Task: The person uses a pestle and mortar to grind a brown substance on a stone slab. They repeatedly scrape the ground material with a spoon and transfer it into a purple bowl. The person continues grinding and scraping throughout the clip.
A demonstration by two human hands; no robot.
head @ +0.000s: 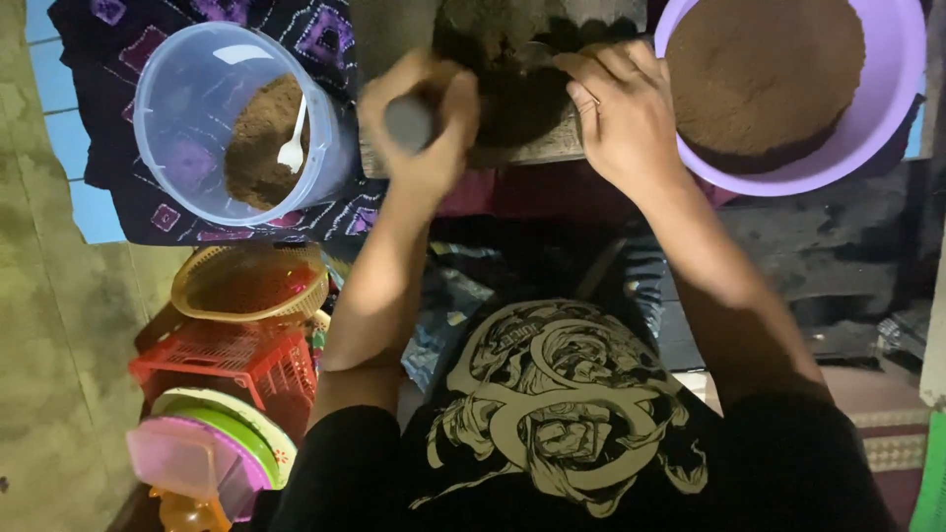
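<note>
My left hand point(424, 123) is closed around a dark grey cylindrical handle, blurred, at the near edge of a stone grinding slab point(532, 148). My right hand point(621, 108) rests fingers-down on the slab, touching a dark brown pasty mass point(512, 69) and gripping the other end of the grey roller, mostly hidden. A lilac basin point(887, 108) heaped with brown powder point(764, 69) stands right of my right hand. To the left stands a clear plastic tub point(177, 118) holding brown powder and a white spoon point(293, 148).
A dark patterned cloth point(148, 202) lies under the tub. Below it at the left are a yellow woven basket point(246, 286), a red plastic crate point(236, 360) and stacked coloured plates and a pink lid point(197, 453). My black printed shirt fills the bottom.
</note>
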